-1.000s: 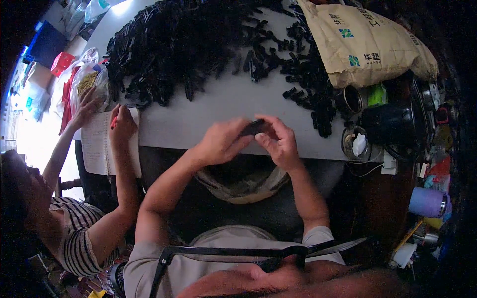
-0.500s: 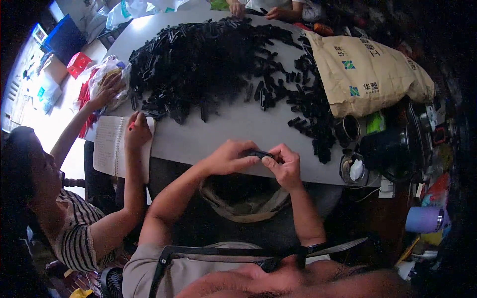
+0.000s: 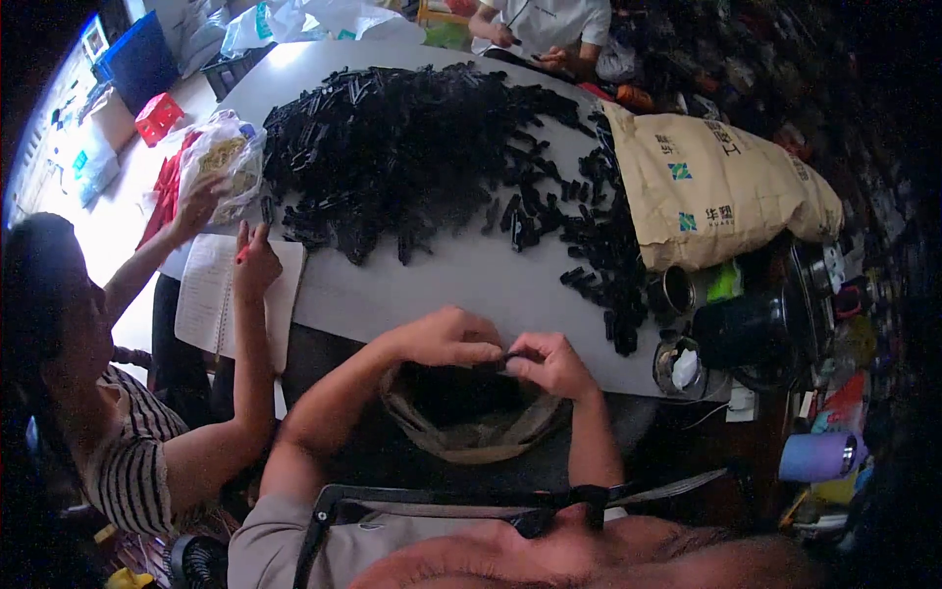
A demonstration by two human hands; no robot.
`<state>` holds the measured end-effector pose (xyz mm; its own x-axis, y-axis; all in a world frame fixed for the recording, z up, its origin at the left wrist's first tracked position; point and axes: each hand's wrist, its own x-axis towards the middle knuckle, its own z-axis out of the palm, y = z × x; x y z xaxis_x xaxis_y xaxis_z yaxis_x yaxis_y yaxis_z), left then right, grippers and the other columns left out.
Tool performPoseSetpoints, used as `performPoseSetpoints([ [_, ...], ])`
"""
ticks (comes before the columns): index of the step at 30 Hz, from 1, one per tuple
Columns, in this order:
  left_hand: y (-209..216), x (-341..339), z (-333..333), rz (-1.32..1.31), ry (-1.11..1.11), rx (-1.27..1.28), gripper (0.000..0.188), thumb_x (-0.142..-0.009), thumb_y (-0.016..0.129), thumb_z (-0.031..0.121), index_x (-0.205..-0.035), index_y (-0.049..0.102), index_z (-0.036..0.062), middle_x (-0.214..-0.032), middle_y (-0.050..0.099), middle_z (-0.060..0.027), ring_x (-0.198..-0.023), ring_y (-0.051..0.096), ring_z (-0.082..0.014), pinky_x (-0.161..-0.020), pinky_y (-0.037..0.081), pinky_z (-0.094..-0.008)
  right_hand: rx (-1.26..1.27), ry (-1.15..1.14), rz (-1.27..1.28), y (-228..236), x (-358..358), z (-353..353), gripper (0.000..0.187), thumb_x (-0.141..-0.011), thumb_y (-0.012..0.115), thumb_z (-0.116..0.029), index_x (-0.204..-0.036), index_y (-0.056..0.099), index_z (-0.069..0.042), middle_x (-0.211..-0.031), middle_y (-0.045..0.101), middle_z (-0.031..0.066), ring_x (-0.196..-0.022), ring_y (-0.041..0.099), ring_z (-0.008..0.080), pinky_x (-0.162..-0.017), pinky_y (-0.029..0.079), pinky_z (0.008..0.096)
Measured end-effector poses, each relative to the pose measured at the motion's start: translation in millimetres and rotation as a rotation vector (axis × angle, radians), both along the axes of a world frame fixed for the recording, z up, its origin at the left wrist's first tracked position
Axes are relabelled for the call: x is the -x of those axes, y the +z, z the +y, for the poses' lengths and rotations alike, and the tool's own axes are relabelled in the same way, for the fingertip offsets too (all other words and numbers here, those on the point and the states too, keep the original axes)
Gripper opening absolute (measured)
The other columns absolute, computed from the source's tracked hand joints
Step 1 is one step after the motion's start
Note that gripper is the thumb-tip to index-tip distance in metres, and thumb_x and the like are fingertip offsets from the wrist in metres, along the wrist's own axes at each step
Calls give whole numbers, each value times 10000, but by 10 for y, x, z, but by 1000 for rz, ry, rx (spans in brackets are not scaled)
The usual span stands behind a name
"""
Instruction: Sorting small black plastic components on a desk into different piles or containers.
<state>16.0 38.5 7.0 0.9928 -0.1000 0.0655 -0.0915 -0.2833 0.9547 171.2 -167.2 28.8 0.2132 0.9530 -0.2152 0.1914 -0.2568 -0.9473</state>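
Grasps mostly hidden dark piece in left hand and right hand, frame centre; faces black parts heaped on bench, upper centre.

Bags, cups and two other people fill the edges of the frame.
At left, a person in a striped top sits by an open spiral notebook, with a clear plastic bag above it; a red box and a blue panel stand toward the upper left. A person in a white shirt is at top centre. On the right, a tan paper sack lies above a metal cup, a green packet and a white tissue; a purple-blue tumbler is at lower right.
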Motion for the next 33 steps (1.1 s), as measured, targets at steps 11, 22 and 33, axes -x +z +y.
performPoseSetpoints([
  [11, -202, -68, 171, -149, 563, -511, 247, -964, 602, 276, -946, 643, 33, -889, 657, -200, -834, 634, -446, -711, 515, -511, -61, -22, -454, 62, 262, 247, 270, -882, 744, -286, -966, 709, -32, -852, 716, 151, -791, 715, 313, -743, 558, 403],
  [22, -218, -243, 105, -138, 567, -637, 229, -947, 582, 276, -899, 604, 54, -856, 661, -154, -814, 662, -393, -724, 533, -514, -308, -306, -1112, -164, -1606, 2364, 692, -967, 583, -508, -1500, 433, -93, -1530, 417, 218, -1373, 424, 427, -1145, 336, 503],
  [33, -78, -100, 173, -384, 827, -876, 561, -780, 738, 252, -1276, 568, 52, -1334, 508, -165, -1309, 454, -374, -1052, 416, -500, -131, -299, -1068, -282, -1451, 3134, 646, -929, 638, -517, -1451, 526, -153, -1432, 510, 163, -1313, 498, 361, -1080, 415, 455],
])
